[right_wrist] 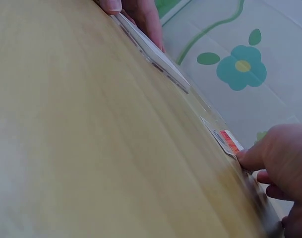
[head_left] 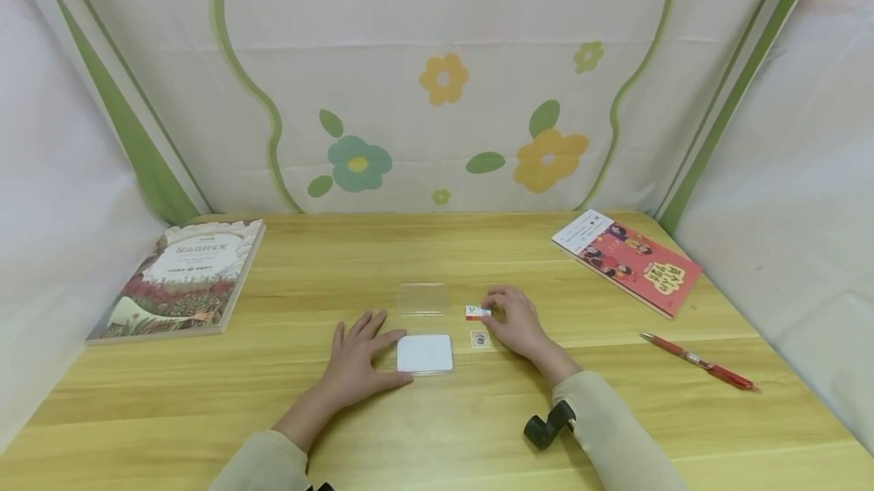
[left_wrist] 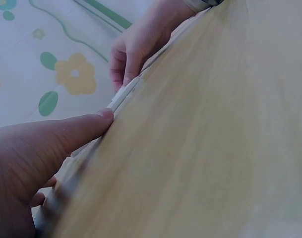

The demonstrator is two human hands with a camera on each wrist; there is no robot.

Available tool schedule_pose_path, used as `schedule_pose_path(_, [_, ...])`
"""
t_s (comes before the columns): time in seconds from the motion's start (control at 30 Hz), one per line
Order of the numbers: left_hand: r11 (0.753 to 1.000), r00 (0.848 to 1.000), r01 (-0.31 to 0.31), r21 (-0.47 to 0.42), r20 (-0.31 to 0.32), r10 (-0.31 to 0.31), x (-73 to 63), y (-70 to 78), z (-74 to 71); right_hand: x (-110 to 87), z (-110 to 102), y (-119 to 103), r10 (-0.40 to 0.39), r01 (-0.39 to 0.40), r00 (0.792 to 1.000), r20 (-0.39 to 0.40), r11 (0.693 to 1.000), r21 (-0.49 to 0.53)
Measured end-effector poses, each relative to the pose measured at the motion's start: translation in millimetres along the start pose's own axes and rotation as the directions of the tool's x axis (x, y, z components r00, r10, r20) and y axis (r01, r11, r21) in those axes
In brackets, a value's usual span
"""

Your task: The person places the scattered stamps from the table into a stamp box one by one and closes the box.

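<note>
left hand [head_left: 365, 362] spread wide against white rectangular pad [head_left: 425, 354], right hand [head_left: 517, 324] pinching small red-and-white paper-like card [head_left: 473, 313], likely light, bendable, best held by edges.

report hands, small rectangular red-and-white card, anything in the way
Left hand holds flat white rectangular case by its edges. Right hand pinches small rectangular red-and-white card. Small cream printed square alongside, apparently obstructing nothing.
</note>
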State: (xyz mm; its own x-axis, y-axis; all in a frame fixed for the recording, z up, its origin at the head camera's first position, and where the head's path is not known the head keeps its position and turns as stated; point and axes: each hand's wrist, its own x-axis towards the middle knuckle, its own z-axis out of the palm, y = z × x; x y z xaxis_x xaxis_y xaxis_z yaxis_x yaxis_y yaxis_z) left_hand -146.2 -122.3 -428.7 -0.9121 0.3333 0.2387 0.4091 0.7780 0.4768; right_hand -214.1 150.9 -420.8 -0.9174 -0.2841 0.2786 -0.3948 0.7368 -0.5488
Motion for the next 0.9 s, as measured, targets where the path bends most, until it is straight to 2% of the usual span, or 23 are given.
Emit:
schedule_pose_path(0.3, [1.000, 1.000, -0.008, 0.007, 0.004, 0.008, 0.2, 1.3, -1.2, -0.3, 0.2, -0.1, -0.058, 0.058, 0.998, -0.022, 0.998, -0.011])
schedule_pose_path(0.7, [1.000, 1.000, 0.002, 0.003, 0.017, -0.002, 0.6, 1.7, -2.4, 0.9, 1.9, 0.8, -0.080, 0.081, 0.997, -0.009, 0.995, 0.064])
schedule_pose_path(0.9, [1.000, 1.000, 0.001, 0.003, 0.017, -0.001, 0.8, 1.6, -2.8, 0.8, 0.6, 0.5, -0.060, 0.057, 0.998, 0.020, 0.993, 0.106])
